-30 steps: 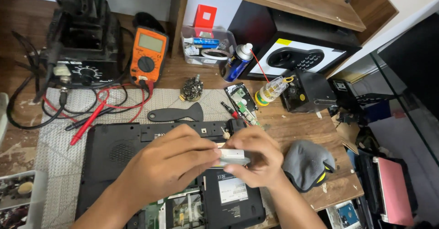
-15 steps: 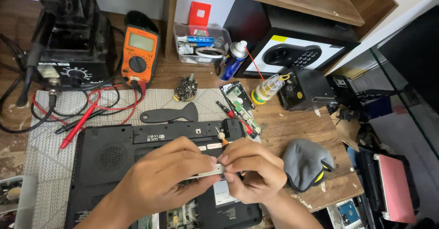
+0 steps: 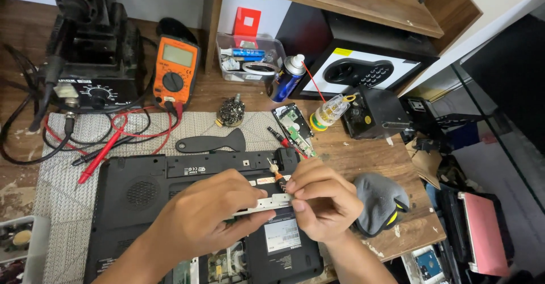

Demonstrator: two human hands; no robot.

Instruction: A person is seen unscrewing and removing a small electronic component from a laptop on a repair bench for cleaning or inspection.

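Both hands sit over the near-middle of an upturned black laptop on the counter, and between them lies a thin silver metal bracket, held just above the laptop's base. The left hand has its grip closed on the bracket's left end, thumb under and fingers curled over it; the right hand pinches the right end between thumb and fingertips, with a small orange-handled screwdriver standing up just beyond its knuckles. Compared with the picture half a second ago, the hands are in much the same place on the laptop and both keep their hold, but the bracket now shows a little more of its length between them, and the view has tipped slightly so the laptop's far edge sits lower in the frame. A second ago the bracket was held nearly the same way, a touch further right. Beyond the laptop a black plastic pry tool lies on the grey mat, with red probe leads running to an orange multimeter at the far left. A grey cloth glove rests just right of the right hand.
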